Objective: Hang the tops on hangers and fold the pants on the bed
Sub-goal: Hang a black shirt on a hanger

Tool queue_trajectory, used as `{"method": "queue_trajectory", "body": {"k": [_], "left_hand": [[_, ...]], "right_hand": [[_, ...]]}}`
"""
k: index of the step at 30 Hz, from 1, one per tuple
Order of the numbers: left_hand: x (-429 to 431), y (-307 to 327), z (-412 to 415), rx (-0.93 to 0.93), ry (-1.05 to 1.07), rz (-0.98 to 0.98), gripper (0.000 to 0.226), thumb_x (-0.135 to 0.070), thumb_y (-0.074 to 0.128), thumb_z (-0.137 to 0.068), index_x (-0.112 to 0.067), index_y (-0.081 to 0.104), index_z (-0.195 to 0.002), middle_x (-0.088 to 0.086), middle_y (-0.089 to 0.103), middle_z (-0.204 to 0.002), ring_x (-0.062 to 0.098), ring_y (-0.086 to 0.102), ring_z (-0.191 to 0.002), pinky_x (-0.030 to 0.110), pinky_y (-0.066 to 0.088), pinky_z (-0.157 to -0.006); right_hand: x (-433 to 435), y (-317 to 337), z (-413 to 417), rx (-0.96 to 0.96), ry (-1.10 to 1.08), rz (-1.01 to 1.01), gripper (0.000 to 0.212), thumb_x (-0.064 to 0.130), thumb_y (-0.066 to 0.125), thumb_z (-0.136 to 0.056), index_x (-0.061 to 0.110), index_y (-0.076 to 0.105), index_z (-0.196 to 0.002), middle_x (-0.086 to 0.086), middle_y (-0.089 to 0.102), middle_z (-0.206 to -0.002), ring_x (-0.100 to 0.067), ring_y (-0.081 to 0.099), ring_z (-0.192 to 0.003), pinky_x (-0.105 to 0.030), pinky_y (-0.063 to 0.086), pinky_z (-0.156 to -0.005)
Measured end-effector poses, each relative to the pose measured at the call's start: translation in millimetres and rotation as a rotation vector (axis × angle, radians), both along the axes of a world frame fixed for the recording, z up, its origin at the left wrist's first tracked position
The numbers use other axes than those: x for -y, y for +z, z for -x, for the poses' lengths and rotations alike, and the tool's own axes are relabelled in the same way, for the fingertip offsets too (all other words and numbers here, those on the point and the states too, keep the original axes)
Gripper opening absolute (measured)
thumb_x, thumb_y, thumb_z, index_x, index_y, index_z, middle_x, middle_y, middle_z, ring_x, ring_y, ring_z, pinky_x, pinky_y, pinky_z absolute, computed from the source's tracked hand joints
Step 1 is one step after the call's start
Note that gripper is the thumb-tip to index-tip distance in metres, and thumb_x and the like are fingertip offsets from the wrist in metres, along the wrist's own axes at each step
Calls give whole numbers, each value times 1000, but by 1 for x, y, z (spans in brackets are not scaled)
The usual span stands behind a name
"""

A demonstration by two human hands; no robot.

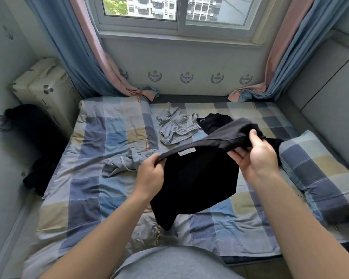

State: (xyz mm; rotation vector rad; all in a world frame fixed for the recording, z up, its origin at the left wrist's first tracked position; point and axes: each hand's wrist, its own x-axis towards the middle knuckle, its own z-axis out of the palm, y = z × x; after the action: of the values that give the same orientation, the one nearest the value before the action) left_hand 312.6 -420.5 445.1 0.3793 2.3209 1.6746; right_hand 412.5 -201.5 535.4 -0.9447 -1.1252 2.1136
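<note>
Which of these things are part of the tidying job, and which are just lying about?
Job: held black garment, in left hand and right hand; grey garment; blue-grey drawstring garment; far black garment; bed.
Lying about: pillow; curtains; window.

One view only: head cam, wide-angle, edges bent. Sits at near end of the bed (85,190), looks fwd & down along it, facing the far window (141,9). Close in; bed fills most of frame.

Your black fabric garment (195,178) carries a small white label (186,152). The bed's fabric cover (93,188) before you is checked blue, navy and beige. The crumpled shorts (177,127) are pale grey, the long curtains (74,47) blue and pink.
</note>
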Motion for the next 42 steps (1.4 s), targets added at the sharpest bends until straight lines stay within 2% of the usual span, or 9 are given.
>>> {"method": "queue_trajectory", "body": {"k": [3, 8, 16, 18, 22, 27, 32, 37, 42], "left_hand": [[1, 19, 11, -34, 43, -107, 18, -7, 53, -98, -9, 65, -85, 8, 62, -73, 20, 54, -68, 39, 45, -68], [-3, 54, 19, -15, -92, -196, 20, -28, 62, -90, -11, 67, -80, 5, 60, -69, 16, 55, -64, 35, 43, -63], [-9, 58, 5, -33, -457, -47, 23, -20, 65, -98, -5, 63, -81, 1, 55, -68, 13, 50, -63, 31, 39, -63], [-7, 65, 4, 11, -528, -74, 24, -23, 65, -96, -3, 65, -83, 6, 56, -71, 16, 52, -66, 33, 39, -63], [-9, 72, 3, 34, -612, -82, 26, -27, 65, -91, -3, 66, -80, 9, 58, -69, 14, 53, -64, 27, 41, -61], [-22, 62, 5, 30, -688, -16, 32, -24, 65, -96, -31, 64, -65, -15, 55, -59, 4, 50, -55, 15, 38, -54], [-49, 31, -1, 70, -735, 185, 24, -32, 65, -97, -14, 70, -82, 14, 63, -69, 17, 54, -60, 33, 40, -60], [-84, 9, -38, -85, -855, 365, 26, -29, 66, -96, -22, 63, -71, -8, 55, -57, 4, 46, -49, 20, 32, -48], [-128, -12, -113, -327, -1002, 596, 23, -2, 57, -88, -24, 63, -86, -6, 58, -90, 18, 54, -86, 32, 45, -70]], "right_hand": [[-15, -33, -11, 146, -17, 149, 32, 27, 41, -109, 13, 55, -134, -9, 68, -120, -23, 75, -78, -37, 59, -58], [-23, -72, -27, 319, 14, 246, 26, 17, 38, -108, 12, 47, -132, -7, 62, -131, -30, 58, -119, -46, 47, -94], [37, -57, -6, 247, 638, -539, 46, 16, 68, -93, 35, 53, -132, 6, 57, -139, -6, 50, -130, -27, 42, -106], [49, -54, 0, 222, 813, -620, 44, 21, 68, -87, 36, 60, -128, 11, 63, -132, -1, 55, -125, -16, 45, -100], [57, -69, 3, 373, 955, -655, 25, 15, 60, -82, 39, 69, -81, 17, 69, -79, -1, 63, -76, -27, 52, -71], [36, -113, -28, 712, 737, -811, 22, 12, 54, -86, 20, 52, -65, -3, 58, -61, -12, 44, -61, -33, 33, -57], [2, -133, -99, 1072, 534, -818, 22, -2, 49, -81, 16, 57, -73, -7, 61, -71, -32, 57, -72, -43, 47, -59], [-25, -126, -190, 1190, 270, -757, 22, -7, 47, -75, 13, 57, -72, -8, 61, -73, -33, 55, -75, -41, 50, -65], [-18, -113, -300, 1219, 18, -715, 19, -2, 51, -73, 15, 54, -67, 1, 56, -62, -24, 50, -65, -35, 42, -57]]}}
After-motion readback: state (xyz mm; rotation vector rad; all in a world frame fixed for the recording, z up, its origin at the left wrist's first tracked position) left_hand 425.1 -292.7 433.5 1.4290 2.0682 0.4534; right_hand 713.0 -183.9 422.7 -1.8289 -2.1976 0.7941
